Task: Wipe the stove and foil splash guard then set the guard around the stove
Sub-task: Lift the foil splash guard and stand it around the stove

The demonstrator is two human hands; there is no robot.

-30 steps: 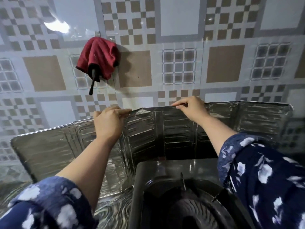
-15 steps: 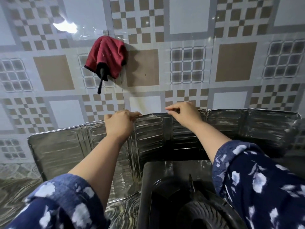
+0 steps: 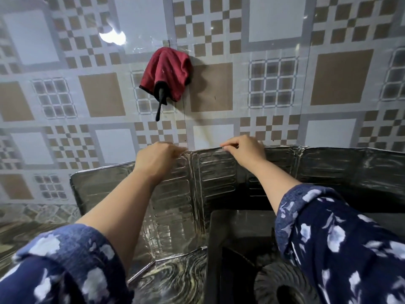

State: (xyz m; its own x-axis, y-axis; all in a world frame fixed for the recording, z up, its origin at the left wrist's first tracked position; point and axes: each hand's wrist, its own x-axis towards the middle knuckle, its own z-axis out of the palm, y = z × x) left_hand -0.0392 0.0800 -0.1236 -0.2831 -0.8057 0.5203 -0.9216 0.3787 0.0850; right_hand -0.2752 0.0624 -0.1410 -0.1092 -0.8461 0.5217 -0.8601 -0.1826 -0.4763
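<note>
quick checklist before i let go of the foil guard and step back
1. Both hands on the top edge: left hand and right hand pinch the foil splash guard: ok.
2. Guard upright behind the stove: ok.
3. Left wing folded forward beside the stove: ok.
4. Right wing wrapped around the stove: cannot tell, a sleeve hides it.
5. Guard stands unaided: cannot tell.
6. Red cloth clear, hung on the wall: ok.

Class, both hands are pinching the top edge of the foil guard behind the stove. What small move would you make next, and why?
Probably swing the left wing in alongside the stove. The left hand and right hand pinch the foil splash guard upright at the back, yet its left wing splays outward over the counter.
</note>
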